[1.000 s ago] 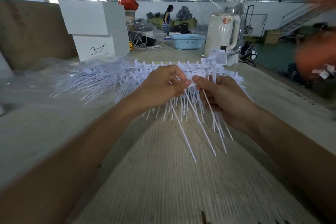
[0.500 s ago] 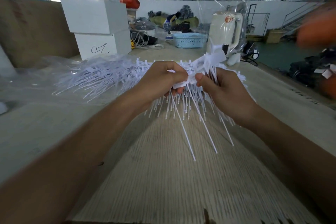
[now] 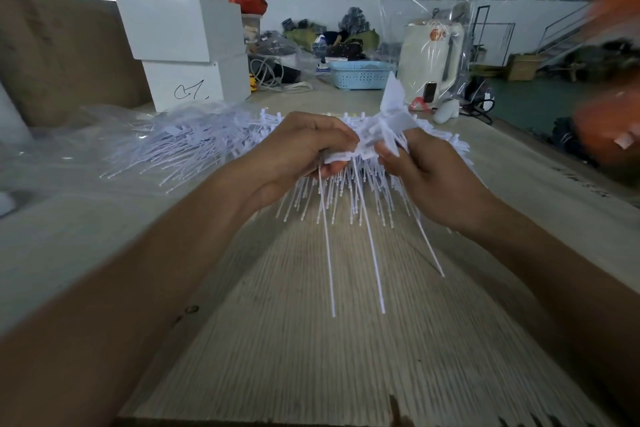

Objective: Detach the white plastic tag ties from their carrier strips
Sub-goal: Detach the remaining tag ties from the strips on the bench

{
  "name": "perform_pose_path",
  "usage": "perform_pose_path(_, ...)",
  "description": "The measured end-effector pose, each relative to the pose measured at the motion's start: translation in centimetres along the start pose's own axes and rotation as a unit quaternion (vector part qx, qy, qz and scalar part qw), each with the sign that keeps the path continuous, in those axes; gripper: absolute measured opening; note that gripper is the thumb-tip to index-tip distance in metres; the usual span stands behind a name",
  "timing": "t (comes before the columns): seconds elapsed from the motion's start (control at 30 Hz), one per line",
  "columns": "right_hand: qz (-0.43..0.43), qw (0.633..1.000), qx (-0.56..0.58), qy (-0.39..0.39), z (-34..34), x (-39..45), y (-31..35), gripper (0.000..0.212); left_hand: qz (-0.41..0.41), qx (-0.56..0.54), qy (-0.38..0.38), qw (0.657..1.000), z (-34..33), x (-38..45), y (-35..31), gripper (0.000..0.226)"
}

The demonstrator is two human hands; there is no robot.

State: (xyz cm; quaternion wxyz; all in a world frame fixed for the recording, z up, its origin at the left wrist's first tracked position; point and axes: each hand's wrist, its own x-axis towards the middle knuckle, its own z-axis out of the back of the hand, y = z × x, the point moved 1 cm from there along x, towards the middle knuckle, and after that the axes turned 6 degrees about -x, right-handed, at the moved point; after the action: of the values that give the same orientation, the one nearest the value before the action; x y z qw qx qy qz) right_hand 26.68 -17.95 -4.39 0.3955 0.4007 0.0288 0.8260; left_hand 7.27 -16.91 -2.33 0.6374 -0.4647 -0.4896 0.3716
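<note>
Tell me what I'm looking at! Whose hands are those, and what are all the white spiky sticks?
A camera worn on a person's head looks down at their own two hands. The left hand and right hand each grip a bunch of white plastic tag ties, thin sticks joined in rows. The person is pulling them apart. More ties lie in a pile on the wooden table. Behind stand white boxes and a blue basket.

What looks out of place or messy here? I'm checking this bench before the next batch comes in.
Nothing looks damaged. The left hand and right hand grip a strip of white ties. Loose white ties lie fanned in an untidy heap on the table to the left, on crumpled clear plastic.
</note>
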Motion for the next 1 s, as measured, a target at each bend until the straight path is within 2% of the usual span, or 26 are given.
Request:
perform_pose_path(0.07, 0.019, 0.999, -0.040, 0.032, 0.2, 0.0, -0.1, 0.024, 0.002, 0.002, 0.014, 1.000, 0.0, -0.1, 0.0, 0.016)
perform_pose_path(0.13, 0.026, 0.996, -0.068, 0.056, 0.6, 0.0, 0.0, 0.032, 0.005, 0.015, 0.035, 0.999, -0.1, -0.2, 0.1, 0.025)
perform_pose_path(0.2, 0.017, 0.998, -0.041, 0.049, 0.8, -0.1, 0.1, 0.022, 0.005, 0.033, 0.047, 0.998, 0.2, -0.4, 0.0, 0.027)
perform_pose_path(0.23, 0.009, 0.998, -0.035, 0.044, 0.8, -0.1, 0.1, 0.024, 0.001, 0.052, 0.049, 0.997, 0.3, -0.4, 0.0, 0.024)
perform_pose_path(0.37, -0.040, 0.995, -0.065, 0.060, -0.1, -0.1, 0.0, 0.033, -0.041, 0.190, 0.042, 0.980, 0.6, -0.4, -0.2, 0.013)
perform_pose_path(0.43, -0.065, 0.993, -0.073, 0.073, -0.4, -0.1, 0.0, 0.036, -0.069, 0.258, 0.045, 0.963, 0.3, -0.5, -0.1, 0.014)
perform_pose_path(0.6, -0.075, 0.991, -0.067, 0.089, -1.0, -0.2, 0.0, 0.035, -0.102, 0.331, 0.042, 0.937, -0.1, -0.4, -0.1, 0.046)
perform_pose_path(0.7, -0.067, 0.992, -0.075, 0.075, -1.0, -0.2, 0.0, 0.035, -0.125, 0.351, 0.021, 0.928, -0.3, -0.4, -0.1, 0.041)
perform_pose_path(0.83, -0.041, 0.996, -0.065, 0.044, -0.8, -0.1, -0.1, 0.024, -0.134, 0.352, -0.004, 0.926, -0.4, -0.3, -0.1, 0.014)
perform_pose_path(0.93, -0.006, 0.995, -0.094, 0.027, -0.9, -0.1, 0.0, 0.019, -0.134, 0.378, -0.022, 0.916, -0.3, -0.4, -0.2, 0.020)
perform_pose_path(1.0, -0.006, 0.996, -0.085, 0.021, -1.1, -0.1, 0.1, 0.019, -0.127, 0.367, -0.027, 0.921, 0.1, -0.2, -0.1, 0.017)
